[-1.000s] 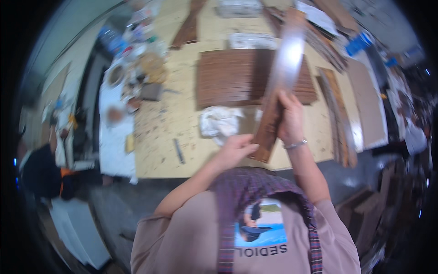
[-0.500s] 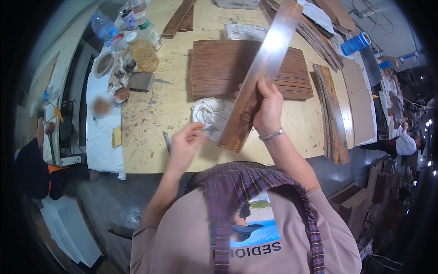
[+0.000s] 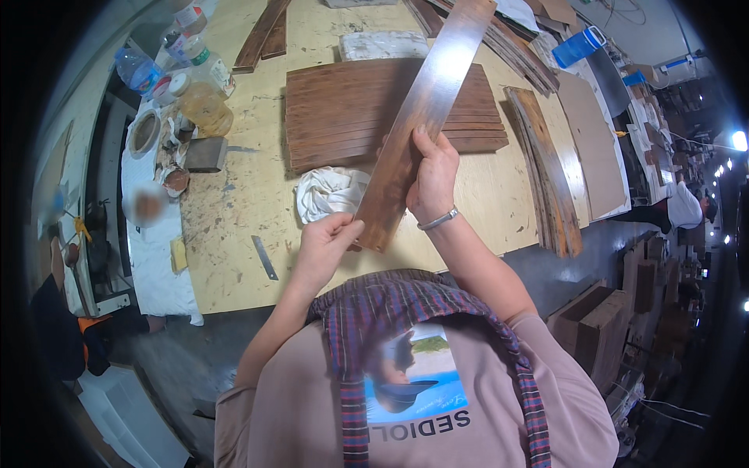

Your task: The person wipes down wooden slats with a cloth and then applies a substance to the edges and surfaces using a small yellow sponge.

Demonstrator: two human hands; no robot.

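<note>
A long, glossy brown wooden board (image 3: 425, 93) is held up at a slant, its far end pointing up to the right and its upper face catching the light. My right hand (image 3: 433, 175) is closed around its right edge, thumb on top. At the near end, my left hand (image 3: 321, 246) pinches the board's left edge between thumb and fingers. Behind the board lies a neat stack of similar brown boards (image 3: 343, 109), partly covered by it. A crumpled white cloth (image 3: 331, 193) rests between my left hand and the stack. The board's underside is hidden.
A thin metal strip (image 3: 264, 257) lies left of my left hand. Jars and bottles, among them a jar of yellowish liquid (image 3: 201, 108), stand at the left beside a dark block (image 3: 206, 154). Narrow boards (image 3: 542, 168) lie on the right, near a blue bottle (image 3: 577, 47).
My left hand has moved right and taken hold of the board's near end. My right hand keeps its grip. The view has shifted, so the table's things appear further left.
</note>
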